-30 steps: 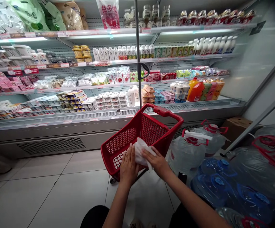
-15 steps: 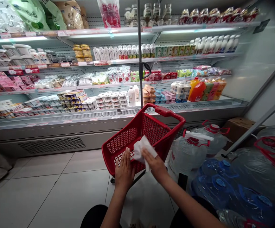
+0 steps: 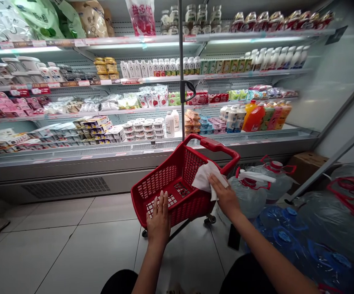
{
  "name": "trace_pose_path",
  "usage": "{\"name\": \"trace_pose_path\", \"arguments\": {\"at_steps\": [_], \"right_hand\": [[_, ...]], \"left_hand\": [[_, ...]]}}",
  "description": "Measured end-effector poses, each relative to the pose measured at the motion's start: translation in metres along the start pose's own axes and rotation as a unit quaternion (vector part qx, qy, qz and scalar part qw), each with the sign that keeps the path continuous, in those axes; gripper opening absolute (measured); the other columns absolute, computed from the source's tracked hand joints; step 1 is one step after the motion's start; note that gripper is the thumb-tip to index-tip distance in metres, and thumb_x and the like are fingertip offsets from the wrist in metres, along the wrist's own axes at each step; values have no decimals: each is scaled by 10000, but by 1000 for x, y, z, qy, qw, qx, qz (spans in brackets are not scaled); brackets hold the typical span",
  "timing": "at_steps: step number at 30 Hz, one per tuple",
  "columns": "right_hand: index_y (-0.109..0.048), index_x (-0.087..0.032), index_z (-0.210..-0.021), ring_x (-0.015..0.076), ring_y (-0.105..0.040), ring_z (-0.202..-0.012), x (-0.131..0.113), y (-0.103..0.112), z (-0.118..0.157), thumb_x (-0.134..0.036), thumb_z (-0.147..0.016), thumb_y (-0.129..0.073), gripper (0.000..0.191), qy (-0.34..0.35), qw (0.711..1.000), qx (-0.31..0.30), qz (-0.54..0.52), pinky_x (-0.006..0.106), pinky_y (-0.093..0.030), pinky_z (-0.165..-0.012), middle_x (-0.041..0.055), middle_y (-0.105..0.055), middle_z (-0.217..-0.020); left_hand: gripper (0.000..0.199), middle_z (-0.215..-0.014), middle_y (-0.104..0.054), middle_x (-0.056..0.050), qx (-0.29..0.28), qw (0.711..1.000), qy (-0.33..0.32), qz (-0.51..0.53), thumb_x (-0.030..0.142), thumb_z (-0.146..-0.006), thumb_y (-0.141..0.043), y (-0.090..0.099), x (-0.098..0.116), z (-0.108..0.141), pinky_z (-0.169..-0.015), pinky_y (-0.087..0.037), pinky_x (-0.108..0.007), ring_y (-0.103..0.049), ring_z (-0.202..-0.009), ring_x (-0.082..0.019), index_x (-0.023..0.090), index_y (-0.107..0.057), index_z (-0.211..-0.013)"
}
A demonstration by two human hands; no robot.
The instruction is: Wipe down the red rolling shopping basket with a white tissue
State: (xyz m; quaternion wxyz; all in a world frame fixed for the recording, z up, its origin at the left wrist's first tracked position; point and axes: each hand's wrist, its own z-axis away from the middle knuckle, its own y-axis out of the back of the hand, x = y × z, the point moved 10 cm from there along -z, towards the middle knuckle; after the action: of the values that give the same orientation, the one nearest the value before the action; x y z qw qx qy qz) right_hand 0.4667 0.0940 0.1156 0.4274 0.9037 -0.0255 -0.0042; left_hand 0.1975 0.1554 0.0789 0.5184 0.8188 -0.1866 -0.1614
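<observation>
A red plastic shopping cart stands in front of me, its handle towards the back right. My left hand lies on the near rim of its basket with the fingers stretched out. In my right hand is a white cloth or wipe, pressed over the near rim close to the handle end. Part of the cloth hangs down outside the basket. The palm side of both hands is hidden. Through the mesh, the basket floor shows with nothing lying on it.
Behind the cart runs a refrigerated display case with shelves of dairy and drinks. To the right stand large clear water jugs and blue-tinted bottles. A dark flat object is on the tiled floor near the cart's wheel.
My right hand has slid the white cloth along the near rim, right and slightly up towards the handle. My left hand stays almost where it was, and the cart has barely moved.
</observation>
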Motion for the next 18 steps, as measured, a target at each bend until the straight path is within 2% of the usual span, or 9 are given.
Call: {"name": "trace_pose_path", "arguments": {"at_steps": [3, 5, 7, 9, 10, 12, 15, 18], "right_hand": [[-76, -276, -1681, 236, -557, -1386, -48, -18, 5, 48, -868, -369, 923, 18, 999, -9, -36, 454, -455, -1188, 13, -403, -1659], [-77, -257, -1680, 219, -584, -1354, -91, -29, 11, 60, -864, -350, 918, 62, 996, -22, -60, 450, -458, -1188, 21, -403, -1658], [-87, -231, -1680, 207, -534, -1409, -126, -33, 17, 67, -862, -345, 908, 121, 989, -27, -77, 464, -425, -1217, 31, -395, -1663], [-113, -221, -1679, 200, -456, -1477, -143, -30, 21, 63, -865, -365, 898, 171, 981, -20, -83, 463, -409, -1230, 31, -406, -1659], [-132, -224, -1679, 199, -432, -1494, -142, -28, 22, 57, -871, -380, 890, 188, 979, -16, -82, 456, -407, -1233, 28, -418, -1654], [-175, -242, -1677, 201, -423, -1501, -122, -24, 18, 35, -895, -404, 860, 199, 978, -10, -68, 445, -393, -1243, 22, -440, -1643], [-216, -261, -1672, 198, -439, -1492, -61, -17, 1, 19, -923, -388, 818, 171, 985, -10, -25, 454, -340, -1271, 26, -454, -1635], [-241, -272, -1665, 202, -446, -1486, 0, -8, -22, 14, -914, -371, 814, 125, 992, -10, 18, 496, -316, -1276, 33, -472, -1624]], "left_hand": [[894, -1740, -190, -25, -8, 1000, 14, -11, 140, -942, -480, -6, -1, -3, -1026, -556, -536, -332, -1557, -278, 333, 22, -1655], [889, -1735, -207, -40, -8, 1000, 23, -17, 134, -945, -488, -9, -1, -4, -1003, -573, -535, -380, -1532, -290, 342, 2, -1657], [874, -1731, -214, -57, -3, 999, 30, -22, 135, -954, -486, -9, -2, -3, -983, -585, -532, -429, -1502, -303, 342, -13, -1659], [860, -1731, -206, -67, 2, 999, 33, -22, 142, -963, -482, -9, -2, -1, -959, -598, -511, -480, -1464, -309, 340, -22, -1662], [858, -1731, -199, -70, 5, 999, 32, -17, 144, -964, -482, -8, -2, 0, -946, -604, -491, -502, -1447, -305, 336, -23, -1664], [859, -1732, -190, -71, 15, 1000, 25, 0, 146, -962, -485, -6, -2, 3, -952, -601, -445, -518, -1436, -285, 318, -25, -1668], [848, -1728, -206, -60, 36, 999, -4, 30, 152, -961, -485, -1, 0, 7, -1077, -527, -449, -469, -1479, -262, 293, -47, -1674], [823, -1716, -257, -38, 52, 997, -35, 49, 154, -964, -481, 2, 1, 8, -1216, -375, -512, -433, -1506, -260, 312, -94, -1673]]}}
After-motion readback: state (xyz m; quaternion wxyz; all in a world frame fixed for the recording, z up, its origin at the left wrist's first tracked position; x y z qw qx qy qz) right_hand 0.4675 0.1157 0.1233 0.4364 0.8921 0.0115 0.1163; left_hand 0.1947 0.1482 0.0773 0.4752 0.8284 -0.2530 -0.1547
